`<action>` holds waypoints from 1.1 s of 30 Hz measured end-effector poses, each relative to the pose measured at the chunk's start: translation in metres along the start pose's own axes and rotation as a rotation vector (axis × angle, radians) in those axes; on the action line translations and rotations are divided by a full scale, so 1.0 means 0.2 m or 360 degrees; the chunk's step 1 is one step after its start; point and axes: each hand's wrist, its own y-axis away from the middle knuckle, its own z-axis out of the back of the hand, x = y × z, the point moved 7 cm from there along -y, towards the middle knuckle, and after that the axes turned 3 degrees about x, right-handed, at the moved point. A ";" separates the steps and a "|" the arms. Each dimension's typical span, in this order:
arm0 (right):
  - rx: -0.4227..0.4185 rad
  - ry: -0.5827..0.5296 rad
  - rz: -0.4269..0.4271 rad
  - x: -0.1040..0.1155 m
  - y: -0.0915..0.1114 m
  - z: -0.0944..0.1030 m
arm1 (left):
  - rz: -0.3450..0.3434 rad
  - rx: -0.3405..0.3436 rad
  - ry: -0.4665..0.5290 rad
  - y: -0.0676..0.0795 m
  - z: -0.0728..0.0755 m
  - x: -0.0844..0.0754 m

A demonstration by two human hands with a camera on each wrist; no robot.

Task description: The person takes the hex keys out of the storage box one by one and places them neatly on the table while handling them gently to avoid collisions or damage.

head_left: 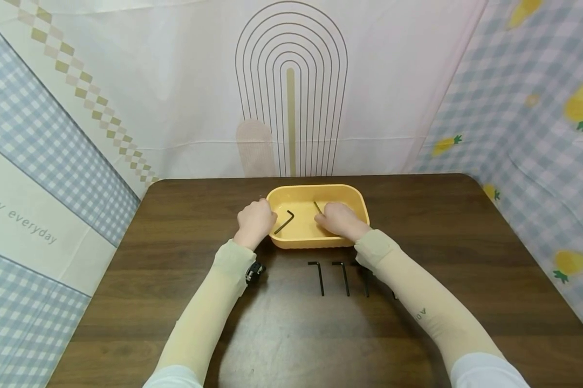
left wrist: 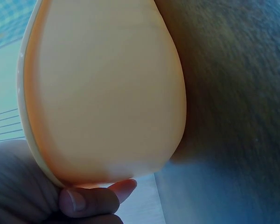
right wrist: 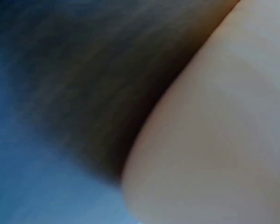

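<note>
My left hand (head_left: 256, 221) grips the left end of a yellow plastic tray (head_left: 315, 243), and the left wrist view shows the thumb and fingertips curled at its edge (left wrist: 74, 200). Inside the tray's left part lies a dark L-shaped hex key (head_left: 285, 222). Reaching over the front right rim, my right hand (head_left: 338, 220) is down in the tray and pinches another hex key (head_left: 317, 207), whose end sticks out past the fingers. The rest of that key is hidden by the hand. A blurred tray wall (right wrist: 214, 130) fills much of the right wrist view.
In front of the tray, several black hex keys (head_left: 344, 279) lie in a row on the brown wooden table (head_left: 272, 334). My right forearm (head_left: 417, 291) partly covers the row's right end. A patterned cloth (head_left: 194, 97) hangs behind the table and along its sides.
</note>
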 end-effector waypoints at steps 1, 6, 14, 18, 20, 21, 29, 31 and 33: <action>-0.0004 -0.0006 0.0002 -0.01 0.00 0.00 | -0.0002 -0.0002 -0.0003 0.00 0.00 0.00; 0.0014 -0.0065 0.0021 -0.02 0.00 0.00 | -0.0005 -0.0009 -0.0009 0.00 0.00 0.00; 0.0105 -0.0105 0.0036 0.00 0.01 -0.01 | 0.0005 -0.0007 -0.0011 0.00 0.01 0.00; 0.0087 -0.0016 0.0049 0.01 0.01 0.00 | 0.0005 -0.0008 0.0007 0.00 0.01 -0.01; 0.0092 0.0011 0.0043 0.01 0.01 0.00 | 0.0002 0.0003 0.0006 0.00 0.01 -0.01; 0.0100 0.0018 0.0040 0.01 0.02 0.00 | 0.0003 0.0008 0.0004 0.00 0.01 -0.01; 0.0137 0.0098 0.0032 0.00 0.00 0.00 | 0.0000 -0.0019 -0.0007 0.01 0.01 -0.01; 0.0133 0.0116 0.0042 -0.01 0.00 0.00 | -0.0003 -0.0015 -0.0007 0.01 0.01 -0.01; 0.0129 0.0112 0.0054 -0.02 -0.01 -0.01 | -0.0003 -0.0013 -0.0008 0.01 0.01 -0.01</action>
